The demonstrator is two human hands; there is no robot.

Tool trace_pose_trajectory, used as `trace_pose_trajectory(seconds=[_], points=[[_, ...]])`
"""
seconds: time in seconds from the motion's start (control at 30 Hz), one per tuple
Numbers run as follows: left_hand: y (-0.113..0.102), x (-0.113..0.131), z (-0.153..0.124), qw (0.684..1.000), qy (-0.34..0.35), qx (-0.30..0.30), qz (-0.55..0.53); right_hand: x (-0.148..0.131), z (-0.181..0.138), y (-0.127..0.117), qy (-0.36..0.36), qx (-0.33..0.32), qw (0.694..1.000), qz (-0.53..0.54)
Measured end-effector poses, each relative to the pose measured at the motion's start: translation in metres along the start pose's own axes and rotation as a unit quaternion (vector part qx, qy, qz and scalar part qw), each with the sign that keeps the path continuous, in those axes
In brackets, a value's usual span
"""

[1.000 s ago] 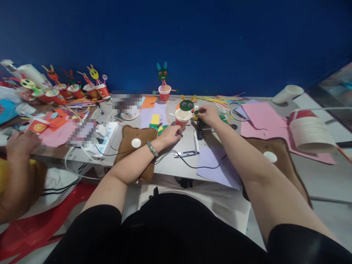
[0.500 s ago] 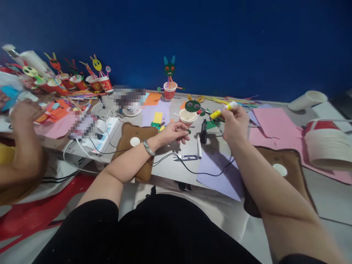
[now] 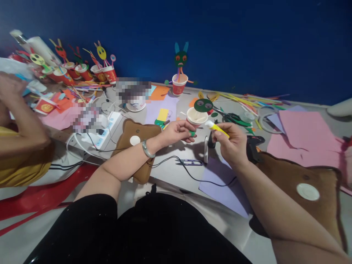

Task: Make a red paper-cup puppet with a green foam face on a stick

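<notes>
My right hand grips a yellow glue stick, its white end pointing up and left. Opposite it, my left hand pinches a small green paper piece between its fingertips. The glue stick and the green piece are apart. Just behind both hands stands a paper cup, and a dark green paper face with round eyes shows above its rim. Scissors with black handles lie to the right of the cup. Below my left hand are small thread snips on the table.
A finished-looking puppet cup stands by the blue wall. Brown cushions lie under my forearms. A black cable crosses purple paper. Pink paper is at right, a power strip at left, beside a co-worker's arm.
My right hand has come down and turned the glue stick so its white end faces my left hand. My left hand still pinches the green piece. The view has shifted slightly.
</notes>
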State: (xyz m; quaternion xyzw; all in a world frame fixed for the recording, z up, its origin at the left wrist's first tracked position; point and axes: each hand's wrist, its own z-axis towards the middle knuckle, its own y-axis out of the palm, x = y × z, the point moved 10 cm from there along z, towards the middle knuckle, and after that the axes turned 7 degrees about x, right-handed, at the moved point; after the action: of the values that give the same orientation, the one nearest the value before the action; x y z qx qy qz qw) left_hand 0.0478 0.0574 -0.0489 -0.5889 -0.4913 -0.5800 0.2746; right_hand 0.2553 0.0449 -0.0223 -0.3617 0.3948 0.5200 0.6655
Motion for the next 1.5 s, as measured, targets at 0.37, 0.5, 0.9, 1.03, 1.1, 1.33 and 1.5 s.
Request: trace_pose_trajectory(seconds=[0.37,0.5,0.9,1.03,1.1,1.33,1.5], points=[[-0.007,-0.008,-0.002,0.998,-0.028,0.05,0.022,-0.037,-0.018,0.007,-0.06,-0.003,0.996,-0.072],[-0.004,-0.007,-0.007,0.997,-0.048,0.059,0.03,-0.042,-0.024,0.011,-0.089,-0.013,0.991,-0.102],[0.009,-0.011,-0.012,0.996,-0.083,0.039,-0.002,-0.048,-0.032,0.026,-0.134,-0.081,0.974,-0.164],[0.011,-0.012,-0.013,0.996,-0.085,0.034,-0.002,-0.047,-0.035,0.026,-0.131,-0.08,0.975,-0.161],[0.012,-0.012,-0.013,0.996,-0.082,0.033,-0.001,-0.046,-0.034,0.024,-0.131,-0.072,0.977,-0.154],[0.006,-0.005,-0.016,0.995,-0.075,0.062,0.024,-0.033,-0.025,0.0,-0.082,0.035,0.986,-0.141],[-0.002,0.003,-0.014,0.995,-0.03,0.086,0.04,-0.011,-0.02,0.009,0.068,-0.002,0.997,0.046]])
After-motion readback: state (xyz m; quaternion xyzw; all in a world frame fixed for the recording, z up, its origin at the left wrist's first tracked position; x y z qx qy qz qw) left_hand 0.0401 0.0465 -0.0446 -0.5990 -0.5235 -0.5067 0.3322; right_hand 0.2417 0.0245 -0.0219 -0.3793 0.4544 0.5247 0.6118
